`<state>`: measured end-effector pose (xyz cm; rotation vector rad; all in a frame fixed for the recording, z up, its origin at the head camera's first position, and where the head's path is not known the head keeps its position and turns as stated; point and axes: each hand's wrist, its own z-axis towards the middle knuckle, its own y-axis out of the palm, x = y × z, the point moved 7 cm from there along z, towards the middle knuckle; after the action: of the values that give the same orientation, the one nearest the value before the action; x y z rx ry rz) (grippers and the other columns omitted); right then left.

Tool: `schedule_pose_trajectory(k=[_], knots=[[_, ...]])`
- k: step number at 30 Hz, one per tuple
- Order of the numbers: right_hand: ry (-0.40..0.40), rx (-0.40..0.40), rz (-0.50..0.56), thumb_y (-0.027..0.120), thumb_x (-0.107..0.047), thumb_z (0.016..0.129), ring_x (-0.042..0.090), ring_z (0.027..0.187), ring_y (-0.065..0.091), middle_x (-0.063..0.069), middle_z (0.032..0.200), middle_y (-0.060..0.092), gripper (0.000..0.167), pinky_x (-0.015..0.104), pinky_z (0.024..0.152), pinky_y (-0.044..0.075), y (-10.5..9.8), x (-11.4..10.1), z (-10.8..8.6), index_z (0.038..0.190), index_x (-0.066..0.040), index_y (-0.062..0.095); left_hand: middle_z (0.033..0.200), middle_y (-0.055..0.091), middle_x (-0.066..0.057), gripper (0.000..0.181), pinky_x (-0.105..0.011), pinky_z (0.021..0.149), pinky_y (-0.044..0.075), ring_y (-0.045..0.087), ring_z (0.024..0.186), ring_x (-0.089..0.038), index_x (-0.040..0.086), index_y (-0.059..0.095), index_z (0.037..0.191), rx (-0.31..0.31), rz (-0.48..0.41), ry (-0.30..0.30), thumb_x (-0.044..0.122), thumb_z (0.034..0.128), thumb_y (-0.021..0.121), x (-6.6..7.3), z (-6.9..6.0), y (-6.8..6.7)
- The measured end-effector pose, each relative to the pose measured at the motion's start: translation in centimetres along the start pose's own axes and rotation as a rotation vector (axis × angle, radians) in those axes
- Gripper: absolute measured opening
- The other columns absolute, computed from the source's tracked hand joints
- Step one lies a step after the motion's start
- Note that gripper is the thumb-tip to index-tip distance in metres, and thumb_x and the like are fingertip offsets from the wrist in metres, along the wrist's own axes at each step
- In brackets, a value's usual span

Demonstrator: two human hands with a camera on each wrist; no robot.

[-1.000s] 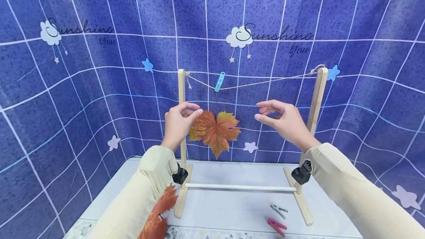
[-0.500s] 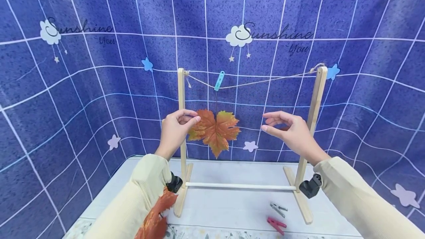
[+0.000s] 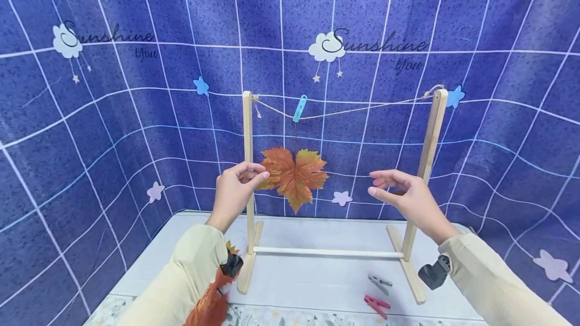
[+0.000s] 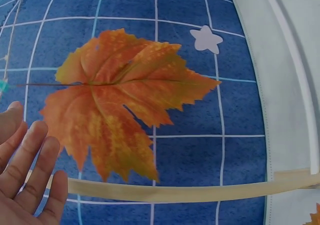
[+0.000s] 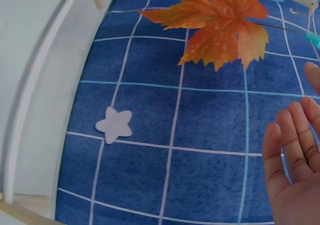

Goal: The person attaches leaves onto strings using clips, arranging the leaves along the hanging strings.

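Note:
An orange and yellow maple leaf [image 3: 294, 177] hangs by its thin stem from a blue clothespin [image 3: 299, 108], which is clipped on a sagging string [image 3: 362, 109]. My left hand [image 3: 235, 187] is beside the leaf's left edge in the head view, its fingers loosely bent with nothing between them. To the right of the leaf, well apart from it, my right hand [image 3: 408, 197] is held in the air, fingers relaxed and holding nothing. Both wrist views show the hanging leaf [image 4: 125, 100] away from the bare fingers.
The string is tied between two wooden posts [image 3: 432, 140] joined by a white bar [image 3: 326, 253]. On the white table [image 3: 308, 283] lie a grey clothespin [image 3: 379, 282] and a red clothespin [image 3: 376, 306]. More orange leaves [image 3: 210, 303] lie partly hidden by the left sleeve.
Both hands have moved down and outward, the right one farther from the leaf. The leaf and clothespin hang in about the same place.

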<state>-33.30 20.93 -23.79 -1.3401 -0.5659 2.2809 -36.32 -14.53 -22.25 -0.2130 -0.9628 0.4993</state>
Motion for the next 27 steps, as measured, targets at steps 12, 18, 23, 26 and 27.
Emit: schedule_pose_trajectory(k=[12,18,23,26,27], knots=[[0.016,0.016,0.023,0.075,-0.026,0.095,0.006,0.095,0.065,0.007,0.108,0.072,0.037,0.026,0.078,0.050,0.1,3.1,-2.1,0.126,-0.007,0.069,0.088,0.077,-0.005,0.018,-0.041,0.084,0.052,0.073,0.088,-0.022,0.009,0.076,0.104,-0.025,0.050,-0.032,0.023,0.0927,0.077,-2.8,-1.6,-0.6],[0.025,0.043,-0.005,0.075,-0.025,0.094,0.003,0.093,0.064,0.003,0.105,0.074,0.033,0.026,0.079,0.048,0.2,4.4,-3.3,0.123,-0.009,0.071,0.090,0.077,-0.004,0.019,-0.035,0.078,0.048,0.072,0.090,-0.020,0.011,0.076,0.107,-0.034,0.077,-0.063,0.025,0.0936,0.076,-4.2,-2.9,-1.2],[0.026,0.055,0.014,0.076,-0.020,0.093,0.005,0.089,0.065,0.002,0.101,0.074,0.031,0.024,0.076,0.049,0.4,5.4,-4.4,0.121,-0.006,0.071,0.090,0.077,-0.005,0.017,-0.031,0.079,0.051,0.073,0.089,-0.020,0.009,0.076,0.107,-0.037,0.088,-0.071,0.020,0.0938,0.076,-5.4,-4.0,-1.7],[0.036,0.058,0.020,0.075,-0.019,0.094,0.006,0.088,0.065,0.001,0.099,0.073,0.030,0.023,0.076,0.049,0.5,6.1,-5.0,0.120,-0.005,0.072,0.091,0.077,-0.006,0.016,-0.030,0.081,0.053,0.073,0.088,-0.019,0.008,0.076,0.106,-0.048,0.082,-0.095,0.019,0.0939,0.076,-6.0,-4.7,-1.9],[0.040,0.056,0.019,0.075,-0.019,0.094,0.006,0.089,0.065,0.000,0.099,0.073,0.030,0.023,0.076,0.049,0.6,6.3,-5.2,0.120,-0.005,0.072,0.092,0.077,-0.007,0.017,-0.030,0.082,0.053,0.072,0.088,-0.019,0.008,0.076,0.106,-0.054,0.081,-0.105,0.020,0.0942,0.075,-6.3,-4.9,-1.9]])
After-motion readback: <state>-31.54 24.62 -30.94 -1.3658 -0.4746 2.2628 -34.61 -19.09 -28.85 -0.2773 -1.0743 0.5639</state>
